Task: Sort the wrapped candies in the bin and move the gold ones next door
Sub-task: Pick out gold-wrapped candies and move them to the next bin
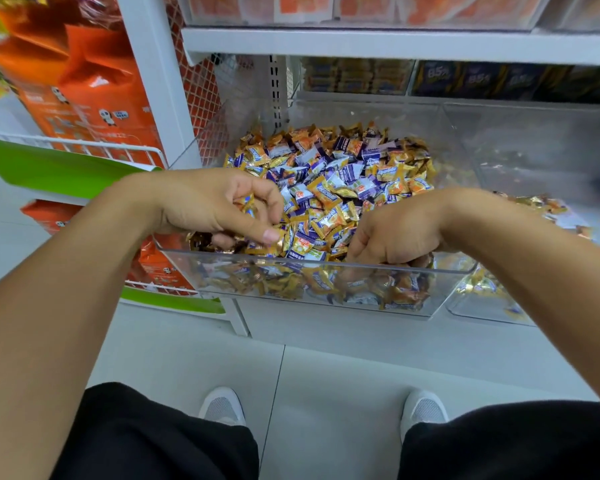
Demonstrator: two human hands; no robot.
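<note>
A clear plastic bin (326, 266) on a low shelf is filled with wrapped candies (340, 171), some gold and orange, some purple and white. My left hand (211, 206) hovers over the bin's front left corner with its fingers curled round several gold candies (248, 204). My right hand (399, 233) is at the front right of the bin, fingers curled down into the pile; what they hold is hidden. The neighbouring clear bin (485, 310) on the right holds a few gold candies (534, 202).
A white shelf board (395, 46) runs just above the bins, with boxed goods behind. Orange snack bags (94, 81) hang in a white wire rack at the left. My shoes (222, 405) stand on the pale tiled floor below.
</note>
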